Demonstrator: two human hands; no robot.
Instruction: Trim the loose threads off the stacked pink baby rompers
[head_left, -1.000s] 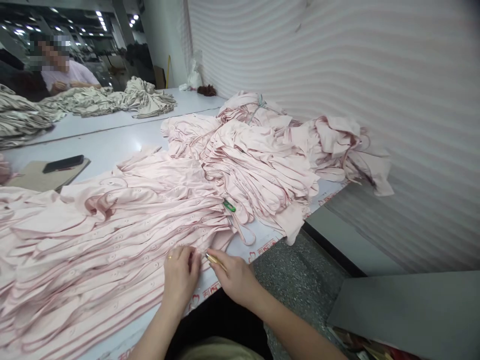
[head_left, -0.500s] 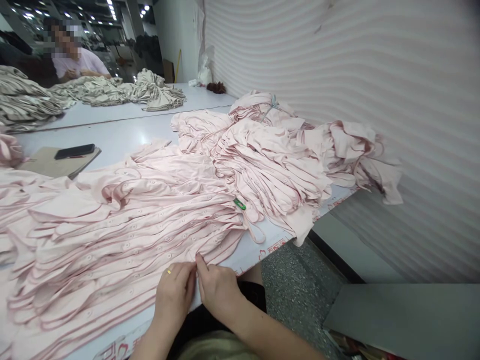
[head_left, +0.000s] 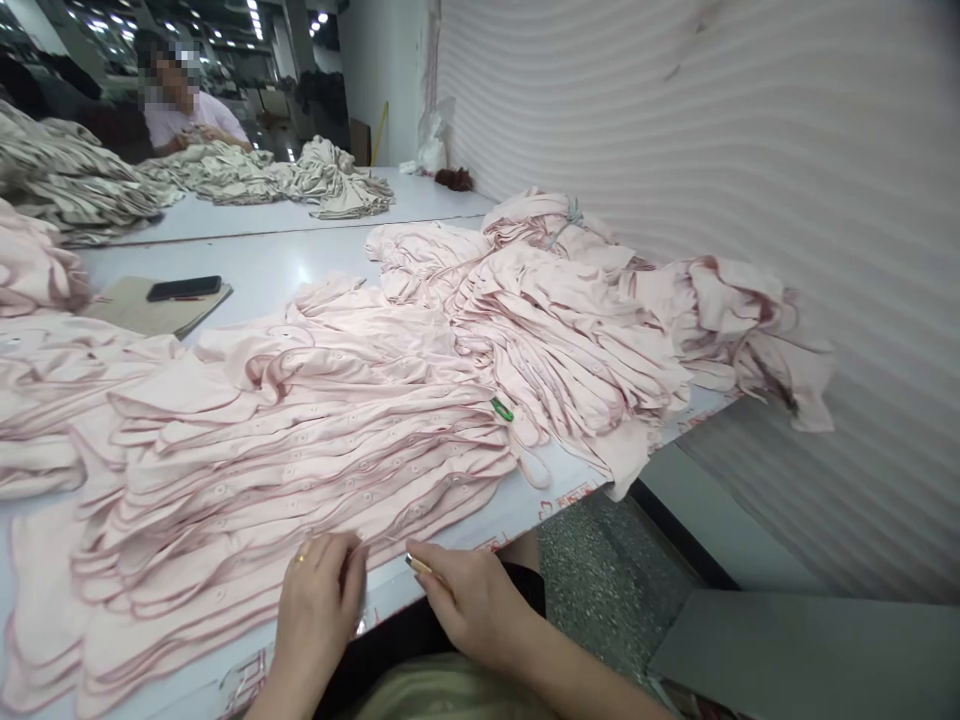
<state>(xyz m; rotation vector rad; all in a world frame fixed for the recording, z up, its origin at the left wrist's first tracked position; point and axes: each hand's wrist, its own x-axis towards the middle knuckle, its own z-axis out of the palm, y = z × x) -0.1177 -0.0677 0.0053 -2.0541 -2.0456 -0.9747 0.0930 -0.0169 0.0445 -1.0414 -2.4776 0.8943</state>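
Layered pink garments (head_left: 300, 470) with buttons along their edges lie on the table before me. My left hand (head_left: 322, 590), a yellow ring on one finger, rests at the near edge of the stack, its fingers together on the pink fabric. Just right of it, my right hand (head_left: 465, 600) is closed on a small brass-coloured tool (head_left: 421, 565) with a dark tip, beside the table edge. A green clip (head_left: 502, 409) lies at the right end of the stack.
More pink garments (head_left: 555, 340) are heaped to the right, some hanging over the edge. A phone (head_left: 184, 288) lies on a notebook (head_left: 135, 306) at back left. Beyond are grey-green garments (head_left: 232, 172) and a seated person (head_left: 187, 115). A wavy sheet (head_left: 675, 130) hangs at right.
My hands have moved apart from where they met at the fabric edge. The small tool now shows in my right hand. The view has shifted slightly left.
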